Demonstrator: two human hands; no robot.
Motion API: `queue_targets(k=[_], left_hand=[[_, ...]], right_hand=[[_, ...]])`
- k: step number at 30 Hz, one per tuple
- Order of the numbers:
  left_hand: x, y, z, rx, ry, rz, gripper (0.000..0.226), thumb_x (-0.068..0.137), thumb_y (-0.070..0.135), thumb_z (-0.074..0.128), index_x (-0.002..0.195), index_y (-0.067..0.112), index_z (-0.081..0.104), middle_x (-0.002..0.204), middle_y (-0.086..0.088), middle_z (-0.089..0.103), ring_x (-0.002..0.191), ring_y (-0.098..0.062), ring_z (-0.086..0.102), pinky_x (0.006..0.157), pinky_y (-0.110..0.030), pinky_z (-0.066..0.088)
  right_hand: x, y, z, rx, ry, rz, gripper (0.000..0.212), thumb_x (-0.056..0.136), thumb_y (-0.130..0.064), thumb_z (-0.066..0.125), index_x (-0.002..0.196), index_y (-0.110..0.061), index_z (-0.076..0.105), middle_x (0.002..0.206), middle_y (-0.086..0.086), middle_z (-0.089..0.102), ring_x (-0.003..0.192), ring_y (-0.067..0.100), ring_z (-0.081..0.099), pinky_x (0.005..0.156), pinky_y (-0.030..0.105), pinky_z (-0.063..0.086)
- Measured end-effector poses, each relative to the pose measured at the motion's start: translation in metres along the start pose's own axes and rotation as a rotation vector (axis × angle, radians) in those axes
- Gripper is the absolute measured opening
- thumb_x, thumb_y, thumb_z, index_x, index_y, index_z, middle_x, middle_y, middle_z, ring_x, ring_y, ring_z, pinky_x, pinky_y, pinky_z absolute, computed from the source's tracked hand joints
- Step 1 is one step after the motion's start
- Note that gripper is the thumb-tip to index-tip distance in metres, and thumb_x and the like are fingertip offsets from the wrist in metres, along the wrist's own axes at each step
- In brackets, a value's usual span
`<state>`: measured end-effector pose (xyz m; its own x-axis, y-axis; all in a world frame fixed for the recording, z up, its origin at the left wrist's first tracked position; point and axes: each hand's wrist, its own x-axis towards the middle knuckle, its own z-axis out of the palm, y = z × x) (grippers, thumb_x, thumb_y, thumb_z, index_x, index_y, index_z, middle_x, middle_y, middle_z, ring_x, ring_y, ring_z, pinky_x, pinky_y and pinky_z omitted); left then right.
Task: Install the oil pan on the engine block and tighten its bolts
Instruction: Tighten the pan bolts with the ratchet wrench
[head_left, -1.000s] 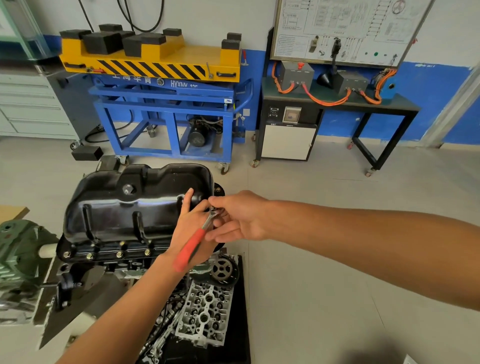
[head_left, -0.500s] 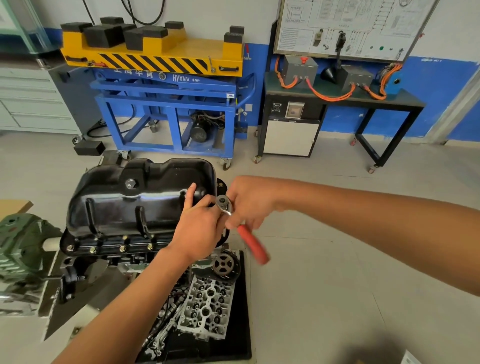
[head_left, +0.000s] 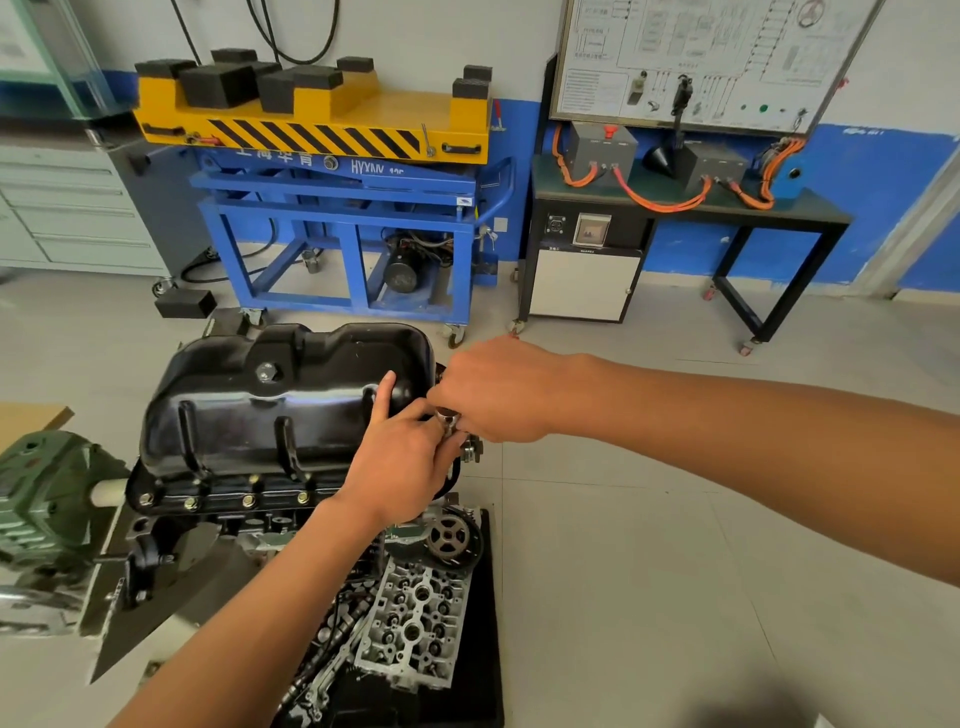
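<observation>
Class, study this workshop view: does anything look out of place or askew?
One black block lies alone on the floor beside the blue cart, while matching blocks sit on its yellow top. The oil pan looks squarely seated.
</observation>
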<state>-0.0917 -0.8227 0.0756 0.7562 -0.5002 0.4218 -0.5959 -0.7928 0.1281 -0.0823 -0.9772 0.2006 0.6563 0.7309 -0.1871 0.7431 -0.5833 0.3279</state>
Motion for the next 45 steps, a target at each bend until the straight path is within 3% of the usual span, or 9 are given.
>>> queue_targets(k=[5, 11, 15, 21, 23, 26, 29, 37, 45], left_hand=[[0.0, 0.0, 0.002, -0.002, 0.057, 0.018, 0.052, 0.101, 0.038, 0.033, 0.077, 0.01, 0.069, 0.085, 0.0, 0.072, 0.103, -0.02, 0.064, 0.122, -0.044, -0.01], [0.0, -0.003, 0.006, 0.028, -0.004, 0.028, 0.049, 0.096, 0.036, 0.032, 0.091, 0.017, 0.077, 0.089, 0.004, 0.074, 0.115, -0.019, 0.06, 0.122, -0.044, -0.015], [0.0, -0.004, 0.004, 0.087, -0.071, 0.028, 0.021, 0.088, 0.029, 0.059, 0.098, 0.029, 0.077, 0.095, 0.011, 0.072, 0.119, -0.012, 0.056, 0.121, -0.045, -0.017], [0.0, -0.006, 0.006, 0.136, -0.079, 0.034, 0.02, 0.067, 0.016, 0.075, 0.067, 0.034, 0.068, 0.063, 0.018, 0.063, 0.096, -0.013, 0.066, 0.123, -0.045, -0.008], [0.003, -0.004, 0.009, 0.197, -0.064, 0.028, 0.016, 0.074, 0.019, 0.07, 0.074, 0.034, 0.072, 0.062, 0.017, 0.064, 0.095, -0.012, 0.067, 0.123, -0.048, -0.005], [0.006, -0.002, 0.016, 0.213, -0.145, -0.007, 0.049, 0.09, 0.018, 0.024, 0.083, 0.03, 0.07, 0.068, 0.013, 0.069, 0.111, -0.009, 0.064, 0.124, -0.052, 0.0], [0.004, -0.005, 0.016, 0.209, -0.047, 0.053, 0.05, 0.09, 0.019, 0.024, 0.083, 0.031, 0.071, 0.074, 0.017, 0.071, 0.12, -0.009, 0.055, 0.124, -0.048, -0.003], [0.004, -0.007, 0.014, 0.216, -0.026, 0.089, 0.014, 0.065, 0.023, 0.081, 0.077, 0.027, 0.073, 0.073, 0.009, 0.069, 0.097, -0.019, 0.066, 0.119, -0.056, 0.008], [0.002, 0.005, 0.004, -0.014, 0.073, 0.003, 0.051, 0.099, 0.035, 0.032, 0.081, 0.009, 0.072, 0.095, 0.0, 0.075, 0.11, -0.021, 0.063, 0.121, -0.05, -0.005]], right_hand=[[-0.005, 0.003, -0.002, 0.149, -0.009, 0.068, 0.024, 0.094, -0.03, 0.061, 0.077, -0.016, 0.051, 0.063, -0.002, 0.045, 0.053, 0.012, 0.043, 0.045, 0.028, 0.026], [-0.001, -0.012, 0.008, 0.422, 0.073, 0.257, 0.027, 0.093, -0.034, 0.055, 0.074, -0.015, 0.053, 0.065, 0.002, 0.058, 0.053, 0.018, 0.055, 0.044, 0.026, 0.03], [0.007, -0.026, 0.012, 0.603, 0.111, 0.419, 0.029, 0.096, -0.029, 0.05, 0.072, -0.014, 0.055, 0.058, 0.005, 0.063, 0.04, 0.018, 0.063, 0.041, 0.025, 0.04], [0.01, -0.033, 0.012, 1.081, 0.067, 0.63, 0.036, 0.094, -0.024, 0.056, 0.066, -0.003, 0.066, 0.055, 0.007, 0.069, 0.042, 0.016, 0.062, 0.047, 0.024, 0.052], [0.008, -0.032, 0.011, 1.332, 0.023, 0.746, 0.032, 0.093, -0.029, 0.062, 0.073, -0.004, 0.065, 0.06, 0.009, 0.071, 0.041, 0.015, 0.057, 0.038, 0.019, 0.039], [0.008, -0.036, 0.008, 1.747, -0.032, 0.923, 0.023, 0.092, -0.027, 0.067, 0.099, -0.006, 0.061, 0.066, 0.011, 0.073, 0.04, 0.012, 0.061, 0.037, 0.014, 0.036], [0.011, -0.041, 0.011, 1.927, -0.021, 0.963, 0.024, 0.093, -0.025, 0.066, 0.108, -0.007, 0.061, 0.077, 0.016, 0.076, 0.044, 0.016, 0.065, 0.039, 0.015, 0.038], [0.004, -0.031, 0.006, 1.278, -0.099, 0.673, 0.019, 0.089, -0.018, 0.066, 0.092, 0.001, 0.063, 0.074, 0.013, 0.075, 0.057, 0.023, 0.073, 0.046, 0.021, 0.045], [-0.005, -0.01, -0.014, 0.253, -0.066, 0.137, 0.039, 0.089, -0.008, 0.063, 0.062, -0.019, 0.036, 0.058, -0.001, 0.042, 0.047, 0.012, 0.037, 0.043, 0.024, 0.027]])
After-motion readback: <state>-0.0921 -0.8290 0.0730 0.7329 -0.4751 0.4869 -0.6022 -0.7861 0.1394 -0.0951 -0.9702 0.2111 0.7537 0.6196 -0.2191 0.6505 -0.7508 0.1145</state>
